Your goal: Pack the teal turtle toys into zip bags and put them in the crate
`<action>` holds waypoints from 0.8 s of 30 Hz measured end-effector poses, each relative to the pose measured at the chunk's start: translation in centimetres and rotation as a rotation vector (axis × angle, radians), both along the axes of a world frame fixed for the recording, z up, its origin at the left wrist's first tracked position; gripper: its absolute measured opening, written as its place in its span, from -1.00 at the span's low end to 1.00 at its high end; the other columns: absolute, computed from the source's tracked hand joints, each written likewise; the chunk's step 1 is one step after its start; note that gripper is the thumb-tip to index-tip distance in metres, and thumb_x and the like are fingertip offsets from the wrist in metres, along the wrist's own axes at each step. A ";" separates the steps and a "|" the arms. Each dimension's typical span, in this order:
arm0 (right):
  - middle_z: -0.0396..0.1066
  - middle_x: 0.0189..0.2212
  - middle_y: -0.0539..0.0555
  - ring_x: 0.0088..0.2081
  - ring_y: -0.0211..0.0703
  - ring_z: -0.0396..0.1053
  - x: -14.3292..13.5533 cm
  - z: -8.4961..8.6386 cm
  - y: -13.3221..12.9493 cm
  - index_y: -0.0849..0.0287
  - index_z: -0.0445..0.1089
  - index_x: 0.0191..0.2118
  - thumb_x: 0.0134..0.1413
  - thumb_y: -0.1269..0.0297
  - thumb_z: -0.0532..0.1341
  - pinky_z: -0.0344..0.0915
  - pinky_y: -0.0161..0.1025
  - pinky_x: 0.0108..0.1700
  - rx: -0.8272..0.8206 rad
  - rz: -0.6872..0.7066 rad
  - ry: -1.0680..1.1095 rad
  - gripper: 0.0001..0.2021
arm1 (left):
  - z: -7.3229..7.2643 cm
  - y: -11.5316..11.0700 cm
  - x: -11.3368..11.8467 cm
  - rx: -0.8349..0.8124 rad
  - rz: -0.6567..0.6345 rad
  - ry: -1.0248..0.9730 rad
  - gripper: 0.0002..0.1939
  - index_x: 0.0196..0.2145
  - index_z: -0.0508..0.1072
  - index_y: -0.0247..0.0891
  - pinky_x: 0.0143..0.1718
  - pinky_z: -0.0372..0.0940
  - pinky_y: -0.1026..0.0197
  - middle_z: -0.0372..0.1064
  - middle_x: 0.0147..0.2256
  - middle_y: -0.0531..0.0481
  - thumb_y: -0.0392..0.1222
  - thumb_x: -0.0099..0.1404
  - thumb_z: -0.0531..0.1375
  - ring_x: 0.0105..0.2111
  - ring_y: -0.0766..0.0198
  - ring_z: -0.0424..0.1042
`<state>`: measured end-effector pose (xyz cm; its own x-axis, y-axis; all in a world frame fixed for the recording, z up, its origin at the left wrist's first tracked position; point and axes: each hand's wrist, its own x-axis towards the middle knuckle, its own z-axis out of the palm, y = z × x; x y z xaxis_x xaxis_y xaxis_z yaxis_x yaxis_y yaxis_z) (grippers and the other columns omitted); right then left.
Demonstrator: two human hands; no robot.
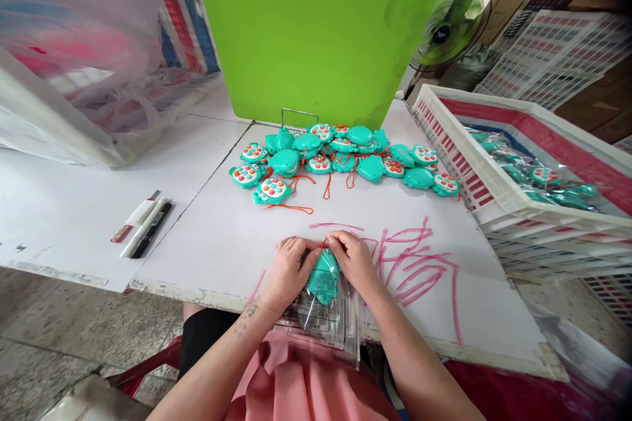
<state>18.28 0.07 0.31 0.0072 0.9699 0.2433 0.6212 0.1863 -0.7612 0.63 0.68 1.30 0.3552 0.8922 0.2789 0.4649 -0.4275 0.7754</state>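
My two forearms rise from the bottom corners of the view and slant inward, so that both hands meet low in the middle, over the near edge of the white table [222, 243]. My left hand [292, 271] comes in from the left with its back up, fingers curled and thumb reaching toward the centre; dark marks show on the skin by the wrist. My right hand [353, 262] mirrors it, wrist turned inward, index finger and thumb pointing left. Both grips are narrow pinches, fingertips close together, shut on the top of a clear bag [330, 302]; whether I also pinch the red cord [324, 243] that shows between them, I cannot tell. The teal toy [323, 279] lies inside the bag, just below my fingertips, with printed film over it. More clear printed bags [316, 335] lie under it, reaching over my pink clothing [291, 381]. Beyond my hands a heap of teal toys [286, 162] with orange cords spreads across the table before a green board [316, 26]. Pens [148, 227] lie to the left, and a white basket [486, 200] with bagged toys [546, 175] stands to the right
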 end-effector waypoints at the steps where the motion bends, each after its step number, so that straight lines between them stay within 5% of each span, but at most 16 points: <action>1: 0.46 -0.37 0.03 -0.32 -0.17 0.39 0.0 0.0 0.0 0.13 0.42 -0.27 0.30 0.22 0.06 0.23 -0.29 -0.27 0.003 0.006 -0.004 -0.78 | 0.0 0.0 0.0 0.001 0.004 -0.004 -0.89 -0.29 0.41 -0.19 -0.04 0.20 0.09 0.45 -0.31 0.05 -0.18 0.39 0.12 -0.22 0.23 0.38; 10: 0.49 -0.37 0.02 -0.33 -0.17 0.42 -0.2 0.1 0.0 0.13 0.44 -0.28 0.28 0.26 0.10 0.27 -0.27 -0.27 0.034 0.006 0.003 -0.81 | 0.1 -0.1 0.0 -0.033 0.027 -0.021 -0.86 -0.32 0.38 -0.18 -0.10 0.25 0.11 0.46 -0.34 0.03 -0.19 0.39 0.07 -0.26 0.20 0.41; 15: 0.53 -0.27 0.06 -0.25 -0.14 0.47 0.1 0.4 -0.2 0.14 0.47 -0.20 0.26 0.23 0.14 0.35 -0.24 -0.17 0.165 -0.133 0.123 -0.82 | 0.1 -0.2 -0.1 -0.185 -0.002 -0.063 -0.86 -0.34 0.35 -0.18 -0.23 0.30 0.17 0.43 -0.45 0.07 -0.21 0.39 0.06 -0.39 0.24 0.43; 19: 0.52 -0.32 0.08 -0.32 -0.17 0.43 0.4 1.2 -0.4 0.18 0.48 -0.20 0.23 0.18 0.17 0.35 -0.25 -0.24 0.202 -0.237 0.277 -0.79 | -0.2 0.0 -0.1 -0.059 0.021 -0.120 -0.88 -0.19 0.42 -0.18 0.00 0.28 0.09 0.48 -0.19 -0.02 -0.16 0.37 0.11 -0.11 0.18 0.42; 24: 0.31 -0.61 -0.07 -0.58 -0.31 0.23 0.5 1.9 -0.8 0.18 0.49 -0.23 0.19 0.14 0.22 0.20 -0.33 -0.50 0.092 -0.153 0.576 -0.78 | -1.7 0.4 -0.2 -0.156 0.093 -0.244 -0.49 0.22 0.15 -0.17 0.12 0.24 0.01 0.24 0.18 -0.19 -0.10 0.36 0.13 0.11 0.14 0.30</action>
